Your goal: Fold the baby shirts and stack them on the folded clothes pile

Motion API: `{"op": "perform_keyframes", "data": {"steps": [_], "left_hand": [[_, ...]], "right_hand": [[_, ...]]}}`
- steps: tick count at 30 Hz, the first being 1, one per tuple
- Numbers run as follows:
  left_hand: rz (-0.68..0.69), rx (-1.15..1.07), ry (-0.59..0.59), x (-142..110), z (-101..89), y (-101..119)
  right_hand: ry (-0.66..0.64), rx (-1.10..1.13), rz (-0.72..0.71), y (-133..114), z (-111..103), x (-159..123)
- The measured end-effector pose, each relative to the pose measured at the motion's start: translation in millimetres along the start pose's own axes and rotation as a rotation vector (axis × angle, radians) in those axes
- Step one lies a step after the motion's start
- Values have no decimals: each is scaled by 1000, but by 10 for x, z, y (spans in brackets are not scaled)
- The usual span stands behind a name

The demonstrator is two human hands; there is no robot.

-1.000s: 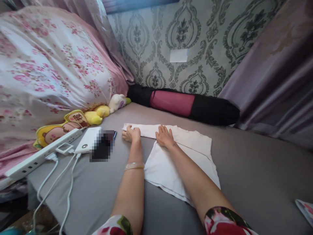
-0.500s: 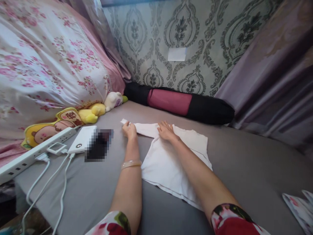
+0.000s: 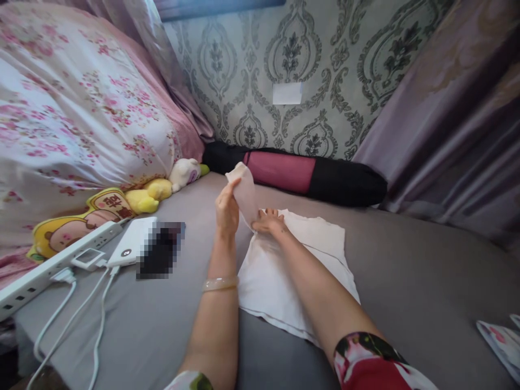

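Note:
A small white long-sleeved shirt [image 3: 280, 281] lies on the grey bed sheet [image 3: 414, 281], its right side folded inward. My left hand [image 3: 227, 211] holds the shirt's left sleeve [image 3: 245, 192] up off the sheet, fingers and thumb closed on the cloth near the cuff. On the shirt's upper left, by the sleeve's shoulder, my right hand [image 3: 268, 221] presses down with its fingers spread. Part of the shirt is hidden under my right forearm.
A black and pink rolled bag [image 3: 280, 172] lies along the patterned wall. To the left are plush toys [image 3: 150, 195], a white power strip [image 3: 60, 265] with cables, a white power bank [image 3: 132, 241] and a blurred-out dark object [image 3: 160, 250]. A printed packet [image 3: 498, 344] lies at right.
My left hand has raised the sleeve, which lay stretched out to the left, and swung it up toward the shirt. My right hand stays on the shirt's shoulder area.

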State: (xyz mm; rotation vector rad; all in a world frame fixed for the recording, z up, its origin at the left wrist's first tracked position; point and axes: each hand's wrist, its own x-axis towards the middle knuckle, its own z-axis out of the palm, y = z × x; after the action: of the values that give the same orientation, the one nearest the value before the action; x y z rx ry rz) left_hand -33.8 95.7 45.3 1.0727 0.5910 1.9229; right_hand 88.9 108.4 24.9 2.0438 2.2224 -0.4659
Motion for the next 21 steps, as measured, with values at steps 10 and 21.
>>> {"op": "perform_keyframes", "data": {"steps": [10, 21], "left_hand": [[-115, 291, -327, -293, 561, -41], [-139, 653, -681, -722, 820, -441]], "right_hand": [[165, 137, -70, 293, -44, -49], [291, 1586, 355, 1179, 77, -836]]}}
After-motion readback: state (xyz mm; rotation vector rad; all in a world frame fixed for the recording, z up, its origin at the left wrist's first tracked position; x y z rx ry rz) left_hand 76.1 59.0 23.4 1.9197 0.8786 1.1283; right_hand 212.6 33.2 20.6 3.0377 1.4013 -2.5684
